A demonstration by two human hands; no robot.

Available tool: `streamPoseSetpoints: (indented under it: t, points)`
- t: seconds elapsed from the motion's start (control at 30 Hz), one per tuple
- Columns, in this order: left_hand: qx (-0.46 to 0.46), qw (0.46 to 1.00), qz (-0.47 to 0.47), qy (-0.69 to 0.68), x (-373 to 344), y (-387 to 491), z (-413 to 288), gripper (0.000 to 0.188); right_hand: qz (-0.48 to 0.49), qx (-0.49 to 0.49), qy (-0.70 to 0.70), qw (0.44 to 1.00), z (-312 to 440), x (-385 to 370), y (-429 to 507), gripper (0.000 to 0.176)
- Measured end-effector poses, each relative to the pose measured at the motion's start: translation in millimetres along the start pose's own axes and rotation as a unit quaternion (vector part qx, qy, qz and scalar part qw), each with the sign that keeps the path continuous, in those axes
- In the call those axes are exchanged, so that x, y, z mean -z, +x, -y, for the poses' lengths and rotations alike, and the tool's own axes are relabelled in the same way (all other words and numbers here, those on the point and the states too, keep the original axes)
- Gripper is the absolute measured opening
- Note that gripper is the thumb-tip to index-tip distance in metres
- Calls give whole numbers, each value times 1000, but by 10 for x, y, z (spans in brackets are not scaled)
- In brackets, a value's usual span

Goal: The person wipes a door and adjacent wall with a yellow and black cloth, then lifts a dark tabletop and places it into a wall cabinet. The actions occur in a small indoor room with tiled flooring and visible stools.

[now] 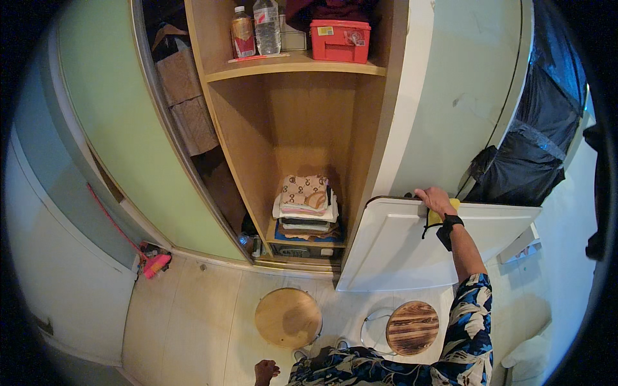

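At the right, my right hand [435, 200] grips the top edge of a large white panel [410, 246] with a moulded border. The panel stands on the floor, leaning beside the wardrobe's edge. A yellow cloth-like item [454, 204] shows under that hand; whether the hand also holds it is hidden. A black strap [450, 231] circles my right wrist. My left hand [267, 370] hangs low at the bottom edge with its fingers curled in, and nothing shows in it. Nearest to it is a round light-wood stool [288, 316].
A stack of folded cloths [305, 207] sits in the open wooden wardrobe [309, 111]. Above are bottles [267, 29] and a red plastic box [340, 42]. A stool with a dark-grained round seat [413, 328], a pink broom [155, 265] and black plastic sheeting [526, 144] stand around.
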State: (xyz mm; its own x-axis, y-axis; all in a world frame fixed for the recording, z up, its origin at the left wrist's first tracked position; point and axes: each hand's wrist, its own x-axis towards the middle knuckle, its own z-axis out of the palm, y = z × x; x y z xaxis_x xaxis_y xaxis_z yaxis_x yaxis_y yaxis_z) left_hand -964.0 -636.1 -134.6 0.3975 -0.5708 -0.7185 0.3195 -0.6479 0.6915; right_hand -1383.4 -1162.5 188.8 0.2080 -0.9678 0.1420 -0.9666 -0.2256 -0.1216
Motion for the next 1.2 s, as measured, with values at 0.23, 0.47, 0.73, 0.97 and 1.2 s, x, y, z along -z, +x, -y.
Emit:
streamPoseSetpoints:
  t: [0.23, 0.47, 0.73, 0.97, 1.2]
  points:
    - [42, 998, -10, -40, 12, 15, 89, 17, -140, -14, -21, 990, 100, -64, -63, 42]
    - [22, 993, 20, -112, 185, 148, 218, 17, -258, 24, 82, 962, 130, -119, -87, 30]
    - [53, 993, 1, -109, -76, -285, -427, 18, -246, 105, 34, 963, 47, -153, -123, 40]
    - [52, 999, 4, -14, -29, -248, -428, 17, -275, 128, -18, 953, -33, -175, -203, 35]
    - [105, 993, 15, -42, -26, -247, -498, 14, -286, 97, -35, 953, -68, -241, -187, 40]
